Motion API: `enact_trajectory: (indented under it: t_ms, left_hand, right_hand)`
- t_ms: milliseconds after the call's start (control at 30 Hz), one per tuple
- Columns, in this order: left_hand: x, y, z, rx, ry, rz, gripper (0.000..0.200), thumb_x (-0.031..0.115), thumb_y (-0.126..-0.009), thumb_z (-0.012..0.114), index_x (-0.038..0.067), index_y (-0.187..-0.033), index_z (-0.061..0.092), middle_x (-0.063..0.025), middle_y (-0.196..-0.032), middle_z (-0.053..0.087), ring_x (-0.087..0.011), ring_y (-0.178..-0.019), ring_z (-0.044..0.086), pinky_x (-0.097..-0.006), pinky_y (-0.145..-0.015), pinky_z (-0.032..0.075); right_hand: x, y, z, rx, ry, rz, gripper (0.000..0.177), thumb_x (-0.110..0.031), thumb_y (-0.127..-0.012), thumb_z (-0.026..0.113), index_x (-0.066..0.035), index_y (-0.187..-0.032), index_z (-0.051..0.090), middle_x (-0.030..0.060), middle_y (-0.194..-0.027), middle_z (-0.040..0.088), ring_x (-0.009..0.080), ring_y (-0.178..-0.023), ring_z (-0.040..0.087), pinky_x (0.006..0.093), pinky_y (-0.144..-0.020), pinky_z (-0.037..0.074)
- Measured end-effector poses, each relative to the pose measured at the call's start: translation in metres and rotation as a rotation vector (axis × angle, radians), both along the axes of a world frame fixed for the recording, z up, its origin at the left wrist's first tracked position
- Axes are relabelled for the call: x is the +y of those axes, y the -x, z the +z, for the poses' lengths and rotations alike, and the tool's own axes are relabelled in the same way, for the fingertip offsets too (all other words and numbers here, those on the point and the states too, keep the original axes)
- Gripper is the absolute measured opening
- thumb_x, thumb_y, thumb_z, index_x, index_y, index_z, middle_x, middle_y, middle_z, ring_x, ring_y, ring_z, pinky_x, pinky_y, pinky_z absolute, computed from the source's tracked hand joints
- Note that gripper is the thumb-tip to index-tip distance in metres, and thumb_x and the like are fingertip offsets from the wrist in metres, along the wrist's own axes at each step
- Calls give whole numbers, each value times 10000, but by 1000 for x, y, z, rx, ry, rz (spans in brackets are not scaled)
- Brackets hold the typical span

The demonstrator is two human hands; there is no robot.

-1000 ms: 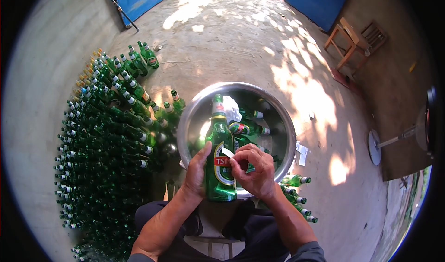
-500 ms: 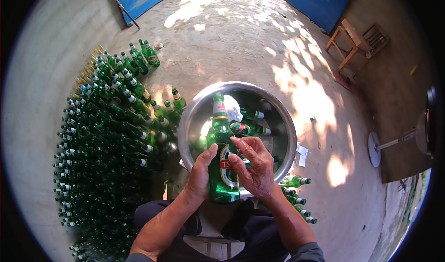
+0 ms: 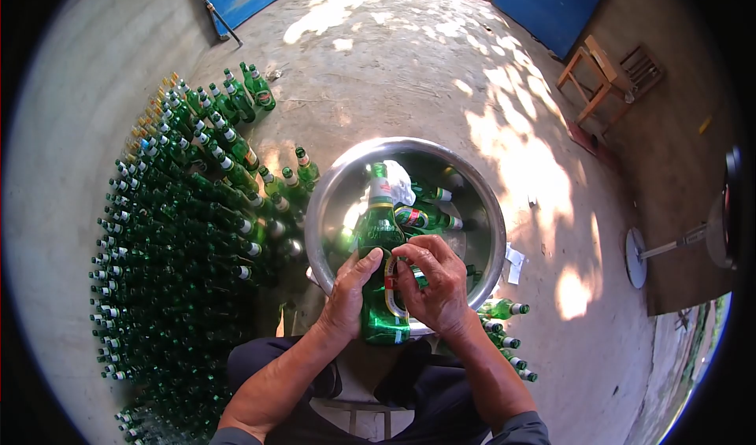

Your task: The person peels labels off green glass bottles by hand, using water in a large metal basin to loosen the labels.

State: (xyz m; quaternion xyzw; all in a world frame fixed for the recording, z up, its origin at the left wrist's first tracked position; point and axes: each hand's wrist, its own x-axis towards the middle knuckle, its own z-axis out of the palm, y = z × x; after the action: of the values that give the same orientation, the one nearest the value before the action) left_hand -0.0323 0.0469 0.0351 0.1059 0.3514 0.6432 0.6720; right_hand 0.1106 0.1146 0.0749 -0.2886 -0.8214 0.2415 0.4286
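My left hand (image 3: 350, 291) is wrapped round a green glass beer bottle (image 3: 383, 323), its thumb lying along the front. The bottle is held neck-away over the near rim of a round metal basin (image 3: 494, 244). At the bottle's right side, my right hand (image 3: 433, 283) has its thumb and forefinger pinched at the upper edge of the oval label (image 3: 390, 287); the fingers hide part of it. Inside the basin lie more green bottles (image 3: 425, 218) and a white cloth-like bundle (image 3: 400, 183).
Many green bottles (image 3: 181, 264) stand packed along the left wall. Several bottles (image 3: 504, 309) lie on the floor at the basin's right. White paper scraps (image 3: 514, 264) are nearby. A wooden chair (image 3: 602, 75) and a fan (image 3: 638, 256) stand on the right.
The bottle has turned in my left hand, so its label now faces further right. My right thumb and forefinger have closed in on the label's edge.
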Motion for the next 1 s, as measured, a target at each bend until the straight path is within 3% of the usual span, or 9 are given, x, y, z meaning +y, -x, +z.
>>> enact_trajectory:
  t_ms: [167,233,367,433,767,1000]
  left_hand:
    - [0,-3,-5,32,-6,0,353,319,-1039,567,48,-1265,586,-73,-1128,665,-174,-994,662,-354,-907,560]
    - [-1,-3,0,11,-8,-40,385,310,-1029,584,32,-1295,582,-63,-1176,640,-146,-1069,618,-336,-963,507]
    - [-2,-6,-5,28,-2,-44,384,309,-1036,569,31,-1300,578,-67,-1184,639,-147,-1079,618,-337,-965,507]
    - [-1,-8,-4,46,-5,-37,355,336,-1042,556,50,-1250,587,-66,-1104,662,-169,-981,663,-347,-894,555]
    - [0,-5,0,-79,-4,-7,368,338,-1045,555,47,-1269,587,-87,-1102,684,-197,-972,689,-380,-897,583]
    - [0,-3,-5,-78,3,4,338,330,-1037,577,59,-1237,603,-76,-1078,692,-192,-943,691,-370,-872,585]
  right_hand:
    - [2,-1,-3,18,13,8,192,38,-802,697,-33,-980,687,159,-933,668,312,-818,688,400,-713,560]
    - [4,-2,-4,16,11,12,180,43,-796,689,-31,-959,680,154,-920,665,307,-806,683,399,-704,556]
    - [6,-4,-7,23,25,19,153,51,-784,671,-27,-915,660,145,-887,653,300,-778,670,396,-682,545]
    - [7,-5,-7,23,38,32,153,49,-790,666,-26,-923,664,145,-892,652,289,-777,670,386,-687,547]
    - [2,-7,-6,86,240,71,222,-23,-883,699,-3,-1104,697,134,-1042,638,177,-806,667,326,-723,558]
    - [3,-5,-11,60,172,69,161,-6,-859,722,-7,-1019,701,132,-1006,653,178,-792,673,317,-722,558]
